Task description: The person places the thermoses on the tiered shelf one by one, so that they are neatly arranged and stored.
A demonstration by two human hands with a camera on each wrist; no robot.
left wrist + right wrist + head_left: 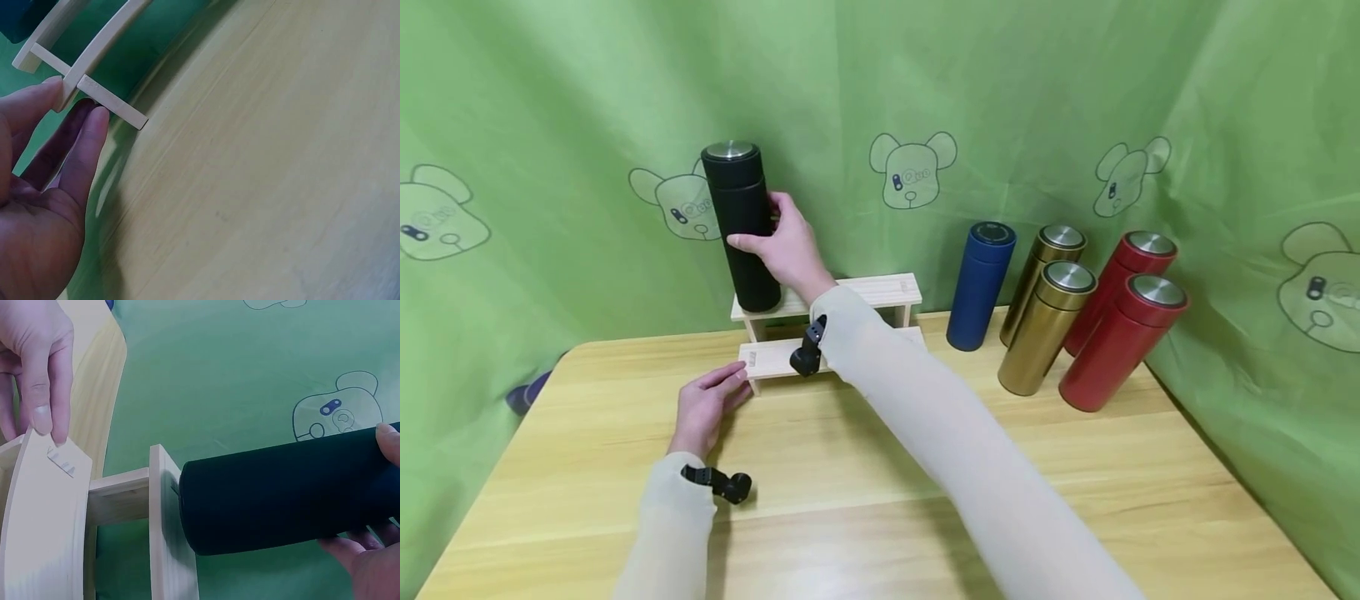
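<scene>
My right hand (793, 250) grips a black thermos bottle (741, 212) round its middle, thumb on the near side. The bottle, silver-topped, stands almost upright with its base at the left end of the upper step of a two-step wooden stand (880, 290). In the right wrist view the flat base of the black bottle (275, 494) meets the upper board (167, 537). My left hand (703, 408) pinches the left end of the lower step (767, 360), thumb on top and fingers beneath, as the left wrist view shows with the board (94, 56) between them.
Right of the stand, a blue bottle (981, 287), two gold bottles (1033, 350) and two red bottles (1112, 358) stand grouped on the wooden table (820, 517). A green curtain (1000, 100) with printed bear heads hangs close behind. A purple object (529, 393) shows past the table's left edge.
</scene>
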